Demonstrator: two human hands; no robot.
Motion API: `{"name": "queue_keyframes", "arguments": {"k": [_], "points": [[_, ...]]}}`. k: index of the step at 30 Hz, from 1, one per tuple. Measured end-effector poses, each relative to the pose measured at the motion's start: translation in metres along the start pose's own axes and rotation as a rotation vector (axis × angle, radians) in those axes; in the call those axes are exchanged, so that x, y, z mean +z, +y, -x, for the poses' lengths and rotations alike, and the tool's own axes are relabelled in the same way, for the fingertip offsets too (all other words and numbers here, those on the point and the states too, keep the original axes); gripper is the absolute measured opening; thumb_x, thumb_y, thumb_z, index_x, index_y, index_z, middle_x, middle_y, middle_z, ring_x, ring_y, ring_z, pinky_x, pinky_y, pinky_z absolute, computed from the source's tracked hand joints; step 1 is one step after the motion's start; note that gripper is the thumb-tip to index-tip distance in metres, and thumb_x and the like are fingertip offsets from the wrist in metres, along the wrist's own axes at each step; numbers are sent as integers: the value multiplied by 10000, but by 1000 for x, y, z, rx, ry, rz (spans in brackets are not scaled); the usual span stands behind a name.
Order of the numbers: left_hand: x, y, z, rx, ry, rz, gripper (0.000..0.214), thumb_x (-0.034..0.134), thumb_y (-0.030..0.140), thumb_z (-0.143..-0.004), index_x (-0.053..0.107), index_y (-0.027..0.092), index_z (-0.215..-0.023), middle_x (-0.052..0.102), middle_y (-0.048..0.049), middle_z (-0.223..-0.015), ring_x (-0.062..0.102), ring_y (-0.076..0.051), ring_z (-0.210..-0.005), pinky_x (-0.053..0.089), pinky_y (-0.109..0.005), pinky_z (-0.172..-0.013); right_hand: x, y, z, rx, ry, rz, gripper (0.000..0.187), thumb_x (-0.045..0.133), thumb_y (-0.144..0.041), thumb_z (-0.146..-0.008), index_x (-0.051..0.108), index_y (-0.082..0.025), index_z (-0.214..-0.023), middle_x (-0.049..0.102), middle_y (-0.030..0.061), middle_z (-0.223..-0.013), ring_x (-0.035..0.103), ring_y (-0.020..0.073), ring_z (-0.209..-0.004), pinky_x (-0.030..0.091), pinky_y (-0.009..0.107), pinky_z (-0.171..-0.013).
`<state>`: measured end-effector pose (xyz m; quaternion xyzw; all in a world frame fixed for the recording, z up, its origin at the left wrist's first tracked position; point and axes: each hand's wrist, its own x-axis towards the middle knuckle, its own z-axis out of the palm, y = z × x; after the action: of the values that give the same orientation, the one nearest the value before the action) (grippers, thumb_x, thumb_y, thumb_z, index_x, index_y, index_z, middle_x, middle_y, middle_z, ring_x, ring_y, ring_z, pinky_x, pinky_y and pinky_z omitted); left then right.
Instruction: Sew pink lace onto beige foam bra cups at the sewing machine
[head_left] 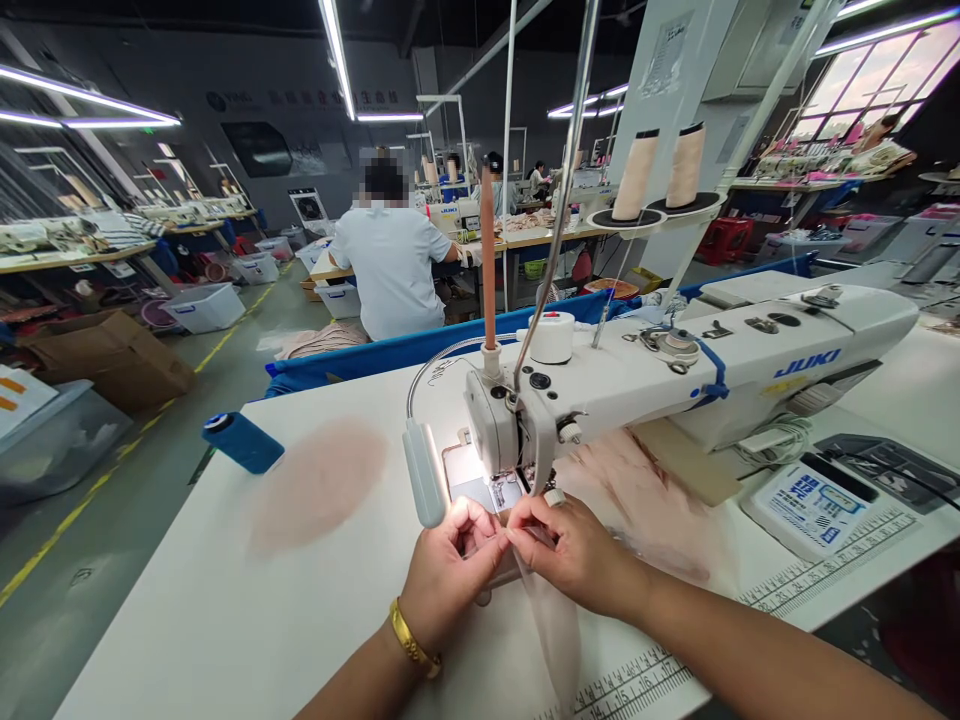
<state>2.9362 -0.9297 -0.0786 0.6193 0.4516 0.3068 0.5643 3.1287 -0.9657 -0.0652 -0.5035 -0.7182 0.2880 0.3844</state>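
My left hand (450, 570), with a gold bangle at the wrist, pinches a sheer pale pink fabric strip (555, 625) just in front of the needle area of a white JUKI sewing machine (675, 375). My right hand (574, 550) pinches the same strip from the right, fingertips almost meeting the left ones. The strip hangs down over the white table's (247, 620) front edge. More pink fabric (645, 500) lies bunched under the machine arm. A lamp lights the needle plate.
A blue thread cone (241, 440) lies on its side at the table's left. A round pink fabric piece (319, 485) lies flat nearby. The control panel (814, 500) sits at right. A person in a light shirt (390, 260) sits ahead, back turned. Bins and boxes line the aisle.
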Motion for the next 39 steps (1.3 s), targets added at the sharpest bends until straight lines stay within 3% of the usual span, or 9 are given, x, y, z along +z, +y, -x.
{"name": "queue_keyframes", "arguments": {"k": [6, 13, 17, 22, 27, 30, 32, 36, 39], "points": [[0, 1, 0, -15, 6, -1, 339, 742, 419, -748, 461, 230, -737, 447, 84, -576, 450, -102, -451, 408, -209, -400, -5, 0, 1, 97, -123, -36, 218, 579, -375, -942, 669, -217, -1062, 602, -13, -776, 546, 177, -750, 431, 296, -727], [0, -1, 2, 117, 17, -99, 260, 702, 366, -785, 484, 224, -778, 467, 76, -622, 446, -94, -479, 388, -203, -451, -8, -1, -4, 137, -184, -190, 163, 600, -363, -931, 621, -206, -894, 564, -27, -766, 503, 150, -710, 387, 268, -656], [3, 10, 4, 123, -3, -168, 235, 696, 393, -792, 561, 206, -836, 502, 52, -642, 442, -113, -540, 374, -220, -507, -10, -2, -5, 153, -245, -262, 182, 590, -359, -944, 580, -204, -849, 582, -21, -766, 522, 153, -718, 389, 263, -640], [5, 37, 27, 53, -157, -142, 342, 669, 500, -816, 624, 164, -763, 513, 10, -679, 397, -127, -638, 338, -247, -592, -23, -33, 17, 93, -186, -118, 114, 603, -255, -936, 592, -208, -833, 658, -2, -843, 584, 178, -831, 422, 276, -722], [3, 51, 42, -18, -347, -178, 389, 642, 540, -839, 584, 179, -706, 439, 25, -655, 348, -132, -640, 285, -259, -584, -32, -54, 36, 272, -254, -262, 97, 609, -277, -947, 606, -210, -876, 660, -19, -796, 608, 154, -708, 429, 249, -615], [4, 41, 26, 35, -255, -374, 414, 578, 461, -852, 378, 212, -589, 339, 40, -605, 313, -141, -619, 256, -275, -586, -22, -35, 22, 234, -174, -94, 103, 624, -187, -903, 605, -200, -802, 653, -16, -795, 585, 159, -753, 407, 256, -656], [6, 31, 12, 100, -147, -607, 398, 548, 348, -849, 299, 210, -569, 354, 33, -568, 352, -156, -616, 273, -295, -629, -11, -18, 7, 190, -127, 51, 137, 613, -119, -880, 597, -195, -767, 638, -22, -745, 561, 158, -740, 383, 263, -672], [7, 16, -1, 293, 74, -986, 136, 633, 201, -793, 541, 199, -694, 601, -17, -738, 537, -227, -757, 320, -343, -720, 5, 5, -13, 128, -57, 236, 173, 603, -67, -869, 601, -192, -750, 610, -26, -693, 550, 163, -735, 370, 274, -690], [6, 9, 1, 560, 173, -1095, 63, 634, 136, -835, 630, 199, -833, 664, -41, -899, 572, -240, -812, 354, -355, -721, 8, 10, -17, 108, -36, 285, 186, 592, -52, -861, 609, -195, -744, 605, -25, -703, 553, 162, -741, 383, 276, -699]]}}
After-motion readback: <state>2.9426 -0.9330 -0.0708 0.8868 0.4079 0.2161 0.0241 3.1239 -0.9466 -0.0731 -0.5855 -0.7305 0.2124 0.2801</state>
